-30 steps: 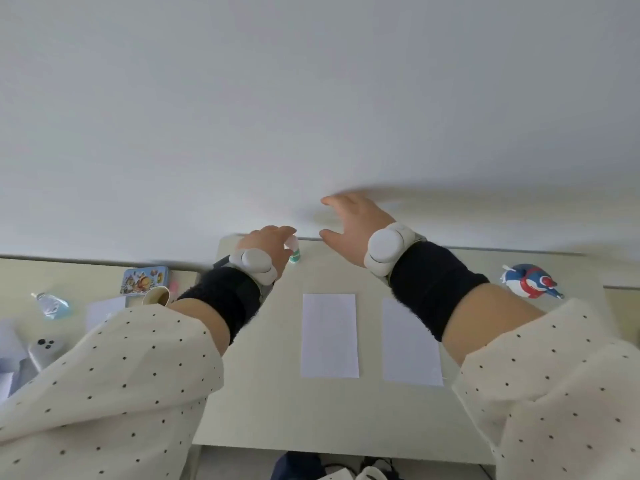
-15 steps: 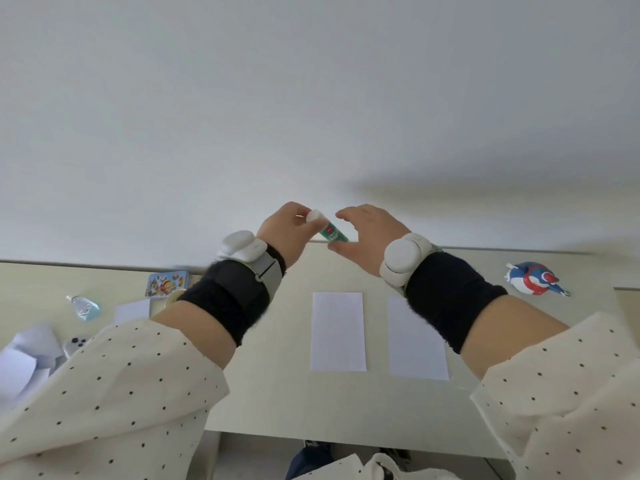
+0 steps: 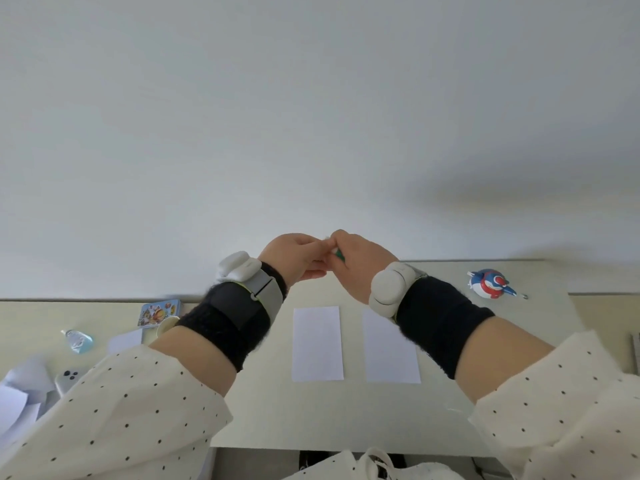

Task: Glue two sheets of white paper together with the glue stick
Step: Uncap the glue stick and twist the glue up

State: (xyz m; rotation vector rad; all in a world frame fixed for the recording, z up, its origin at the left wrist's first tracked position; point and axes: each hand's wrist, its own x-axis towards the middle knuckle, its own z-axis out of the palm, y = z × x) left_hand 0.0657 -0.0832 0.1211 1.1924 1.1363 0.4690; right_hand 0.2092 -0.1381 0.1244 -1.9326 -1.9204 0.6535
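Note:
Two white paper sheets lie side by side on the pale table (image 3: 263,410): the left sheet (image 3: 317,342) and the right sheet (image 3: 389,351), whose far end my right wrist covers. Both hands are raised above the table's far edge and meet fingertip to fingertip. My left hand (image 3: 294,259) and my right hand (image 3: 356,261) are both closed on the glue stick (image 3: 338,255). Only a small green sliver of it shows between the fingers; its cap is hidden.
A red, white and blue toy (image 3: 490,284) sits at the far right of the table. On the lower surface to the left are a colourful tin (image 3: 160,311), a paper cup (image 3: 166,325), a small clear bottle (image 3: 78,341), a phone (image 3: 69,379) and crumpled paper (image 3: 17,400).
My left hand took the glue stick off the table's far edge and lifted it. My right hand came across and closed on its other end.

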